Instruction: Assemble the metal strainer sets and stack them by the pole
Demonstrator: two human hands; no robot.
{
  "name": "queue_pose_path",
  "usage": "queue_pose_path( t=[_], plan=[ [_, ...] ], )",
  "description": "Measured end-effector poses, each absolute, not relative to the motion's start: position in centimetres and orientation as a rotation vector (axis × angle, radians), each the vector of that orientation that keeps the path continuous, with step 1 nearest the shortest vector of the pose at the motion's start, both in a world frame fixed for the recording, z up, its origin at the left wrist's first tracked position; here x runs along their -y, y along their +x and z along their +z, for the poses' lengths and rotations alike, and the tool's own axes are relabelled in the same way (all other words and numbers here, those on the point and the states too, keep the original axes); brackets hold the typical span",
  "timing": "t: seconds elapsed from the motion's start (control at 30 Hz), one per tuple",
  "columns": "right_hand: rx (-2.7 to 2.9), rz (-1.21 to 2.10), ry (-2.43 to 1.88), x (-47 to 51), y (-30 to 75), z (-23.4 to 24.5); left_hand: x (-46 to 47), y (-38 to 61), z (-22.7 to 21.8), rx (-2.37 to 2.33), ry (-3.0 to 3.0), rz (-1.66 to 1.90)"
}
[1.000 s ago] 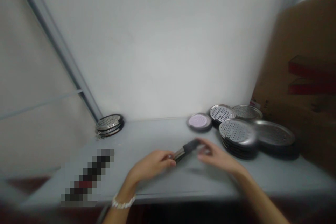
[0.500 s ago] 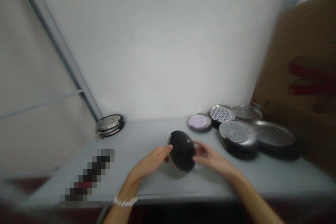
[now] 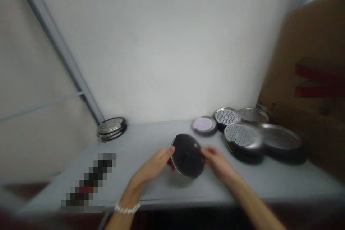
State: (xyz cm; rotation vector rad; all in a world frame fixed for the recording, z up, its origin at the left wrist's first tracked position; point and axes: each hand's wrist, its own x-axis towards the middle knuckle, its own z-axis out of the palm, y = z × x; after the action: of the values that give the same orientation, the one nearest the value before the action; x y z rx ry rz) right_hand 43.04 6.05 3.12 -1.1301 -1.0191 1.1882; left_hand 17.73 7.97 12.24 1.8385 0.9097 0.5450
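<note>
Both my hands hold a round dark disc [image 3: 187, 155] with a metal rim, tilted up so its black face points at me, just above the grey table [image 3: 151, 187]. My left hand [image 3: 155, 167] grips its left edge with fingers curled round it; a beaded bracelet sits on that wrist. My right hand [image 3: 217, 160] pinches the right edge. To the right lie stacks of round perforated metal discs [image 3: 241, 136].
A small disc with a pale face [image 3: 204, 125] lies behind the held disc. Another short stack of discs [image 3: 111, 127] sits at the back left by a slanted metal rail. A brown cardboard box [image 3: 309, 75] stands at the right. A white wall closes the back.
The disc was edge-on between my hands a second ago; it has been turned so its black face shows, and it has since tipped slightly flatter. My hands stay at its edges.
</note>
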Motion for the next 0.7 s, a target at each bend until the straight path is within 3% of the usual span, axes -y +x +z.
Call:
queue_pose_path(
  t=[0.23,0.47,0.7],
  plan=[
    [0.952,1.171,-1.104,-6.4,43.2,2.6,-8.0,18.8,11.2,-0.886,1.817,0.441],
    [1.011,1.112,-1.147,-6.9,44.6,2.6,-9.9,18.5,8.2,-1.25,1.939,0.316],
    [1.116,1.006,-1.249,-7.7,45.4,1.4,-9.6,19.0,8.0,-1.392,2.035,0.189]
  ],
)
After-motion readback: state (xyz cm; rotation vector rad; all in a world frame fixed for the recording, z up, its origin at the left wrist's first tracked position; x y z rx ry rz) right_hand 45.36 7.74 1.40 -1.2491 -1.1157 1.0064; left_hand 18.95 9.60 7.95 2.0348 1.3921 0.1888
